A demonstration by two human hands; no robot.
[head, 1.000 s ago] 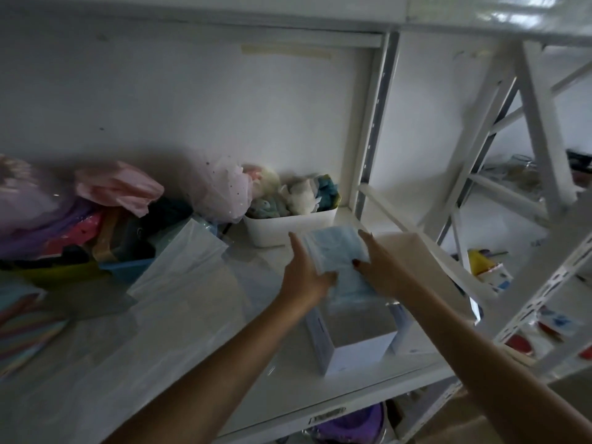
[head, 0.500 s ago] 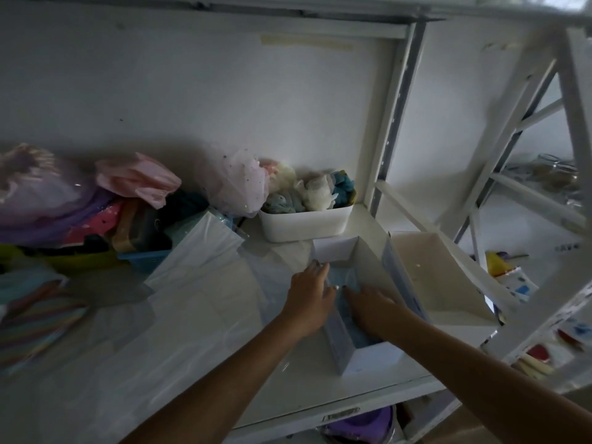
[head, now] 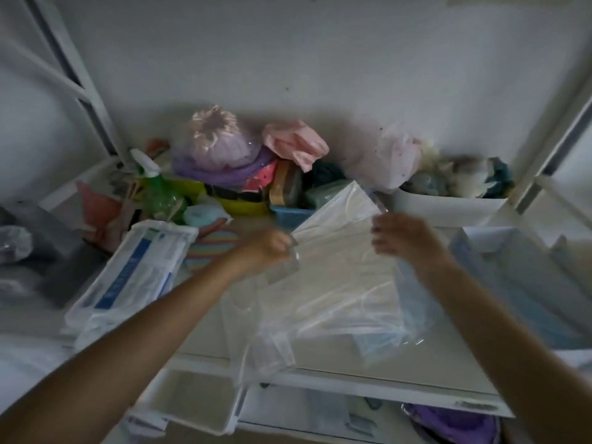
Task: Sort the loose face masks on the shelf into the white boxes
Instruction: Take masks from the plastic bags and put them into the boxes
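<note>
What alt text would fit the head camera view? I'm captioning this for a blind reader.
Both hands, left hand and right hand, grip the top edge of a clear plastic bag of white face masks on a white shelf. A white box holding blue masks stands at right; colourful clutter lines the back wall.

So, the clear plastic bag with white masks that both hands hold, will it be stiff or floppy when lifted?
Probably floppy: the clear bag of masks sags and creases between the left hand and right hand. Probably light, since fingertip pinches seem to carry it. The glossy film may be slippery, so the masks might slide out.
</note>
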